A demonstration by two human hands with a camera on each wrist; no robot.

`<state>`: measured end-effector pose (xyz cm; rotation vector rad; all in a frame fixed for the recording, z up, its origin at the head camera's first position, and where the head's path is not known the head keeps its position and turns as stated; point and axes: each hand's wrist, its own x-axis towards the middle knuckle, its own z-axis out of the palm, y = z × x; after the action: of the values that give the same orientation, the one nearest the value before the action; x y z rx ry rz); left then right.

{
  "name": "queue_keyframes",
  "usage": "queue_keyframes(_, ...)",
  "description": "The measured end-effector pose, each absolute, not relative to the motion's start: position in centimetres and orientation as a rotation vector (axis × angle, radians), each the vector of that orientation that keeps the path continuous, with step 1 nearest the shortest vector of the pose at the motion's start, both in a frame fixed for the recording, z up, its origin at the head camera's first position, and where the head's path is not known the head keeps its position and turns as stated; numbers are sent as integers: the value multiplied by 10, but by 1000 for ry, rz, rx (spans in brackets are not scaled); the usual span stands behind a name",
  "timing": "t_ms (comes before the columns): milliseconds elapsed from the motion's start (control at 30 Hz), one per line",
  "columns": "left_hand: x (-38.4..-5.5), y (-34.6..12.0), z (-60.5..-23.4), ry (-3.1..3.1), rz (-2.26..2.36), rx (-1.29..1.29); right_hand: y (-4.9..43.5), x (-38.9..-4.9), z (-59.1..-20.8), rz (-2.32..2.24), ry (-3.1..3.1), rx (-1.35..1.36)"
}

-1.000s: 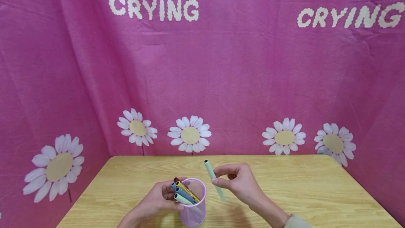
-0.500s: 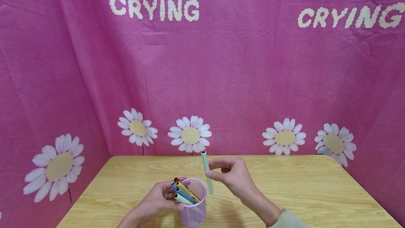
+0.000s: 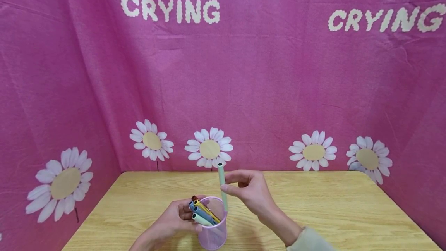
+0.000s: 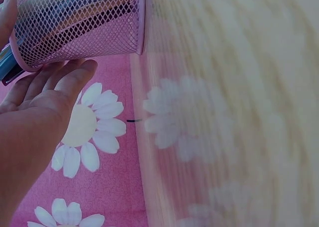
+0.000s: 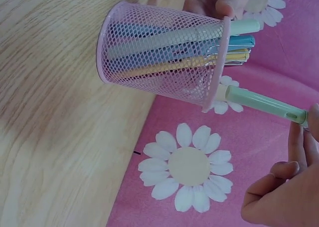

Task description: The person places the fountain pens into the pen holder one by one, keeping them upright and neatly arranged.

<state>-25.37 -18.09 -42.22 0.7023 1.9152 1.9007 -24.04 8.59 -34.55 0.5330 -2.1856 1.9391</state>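
Note:
A pink mesh pen cup [image 3: 213, 236] stands on the table, with several pens [image 3: 204, 213] in blue, yellow, dark red and pale green leaning to its left side. My left hand [image 3: 174, 220] holds the cup near its rim, thumb in front and fingers behind; the left wrist view shows those fingers [image 4: 75, 77] against the mesh [image 4: 84, 25]. Between thumb and forefinger, my right hand [image 3: 252, 195] pinches a pale green pen [image 3: 223, 191], nearly upright. Its lower end is at the right side of the cup's rim [image 5: 219, 72]; whether it is inside, I cannot tell.
The wooden table [image 3: 331, 212] reaches back to a pink curtain [image 3: 258, 88] printed with daisies and white lettering. More curtain hangs along the left and right sides.
My right hand has moved left and upward, bringing the pale green pen from beside the cup to its rim and turning it more upright. The left hand and cup have stayed put.

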Motion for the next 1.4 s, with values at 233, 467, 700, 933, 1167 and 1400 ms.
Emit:
queue_keyframes(233,-254,-182,-424,1917,1896,733,79,-243,-354,1972,-2161,550)
queue_keyframes(467,-255,-182,-424,1928,1883,724,73,-246,-360,1955,-2179,537)
queue_keyframes(700,-254,-182,-422,1942,1873,695,71,-246,-367,1961,-2204,527)
queue_keyframes(933,-255,-182,-423,1934,1879,729,72,-248,-374,1918,-2226,507)
queue_keyframes(1167,-254,-181,-422,1930,1889,677,71,-249,-379,1903,-2240,490)
queue_keyframes(1400,-254,-181,-421,1931,1883,673,71,-250,-382,1910,-2239,496)
